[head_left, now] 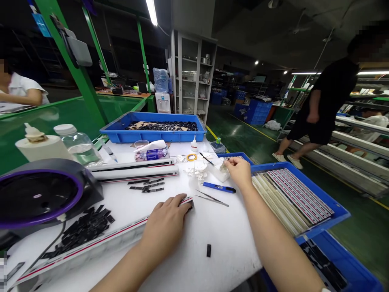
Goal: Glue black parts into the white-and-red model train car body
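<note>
My left hand grips the near-right end of a long white strip with a red line, which lies slantwise across the white table. My right hand pinches a small pale thing, too small to name, over a whitish pad at the table's right side. Between the hands lie metal tweezers and a blue utility knife. A single small black piece rests near the front edge. Behind the strip is a heap of black pieces.
Two more white strips, a dropper bottle and crumpled tissue lie farther back. A blue tray stands behind. At right, a blue crate holds strips. A round black-purple machine is left. A person walks at right.
</note>
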Available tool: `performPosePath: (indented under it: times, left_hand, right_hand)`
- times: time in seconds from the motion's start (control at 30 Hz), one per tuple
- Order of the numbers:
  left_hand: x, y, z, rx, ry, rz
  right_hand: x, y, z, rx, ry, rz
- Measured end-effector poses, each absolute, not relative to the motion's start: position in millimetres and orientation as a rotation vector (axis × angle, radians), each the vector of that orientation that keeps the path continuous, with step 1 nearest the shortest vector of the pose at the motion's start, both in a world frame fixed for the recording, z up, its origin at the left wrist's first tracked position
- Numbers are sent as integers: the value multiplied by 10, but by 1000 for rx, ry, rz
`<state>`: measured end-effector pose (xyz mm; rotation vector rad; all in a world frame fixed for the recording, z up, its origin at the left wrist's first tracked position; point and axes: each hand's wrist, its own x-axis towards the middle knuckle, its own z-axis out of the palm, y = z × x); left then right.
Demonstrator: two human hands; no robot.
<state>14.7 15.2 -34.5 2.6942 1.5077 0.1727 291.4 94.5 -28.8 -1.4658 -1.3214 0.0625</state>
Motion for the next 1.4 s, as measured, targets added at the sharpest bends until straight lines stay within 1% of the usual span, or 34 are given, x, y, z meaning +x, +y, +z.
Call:
performPosePath:
  times: [0.07,0.13,0.17,0.23,0.33,0.5,0.57,0.73,1.4]
  left_hand:
    - [148,159,-331,2675,1509,166]
    - [150,168,-304,2651,1508,160]
    - [151,172,-288,2639,1506,156]
    - [156,175,-256,2617,1503,149]
    - [163,171,-227,2603,1503,155]
    - [166,156,-225,2626,1488,166]
    - [167,155,-224,2628,1487,162]
    - [169,160,-226,2635,1484,170]
    - [160,168,-268,2648,1496,176]
  right_hand:
    - [2915,918,-262,-1409,-1177,17]
    - [2902,881,-210,-1265,-956,62]
    - [2883,860,-180,-1162,-860,164]
    - [2807,815,-128,-971,-778,478]
    - [2601,742,-113,-836,-845,884]
    - [2218,635,-246,-828,-1078,1134]
    - [2130,600,-298,-858,-1218,1135]
    - [2048,533,-335,-985,-1429,989]
    - [2012,541,-342,-1035,-1502,937]
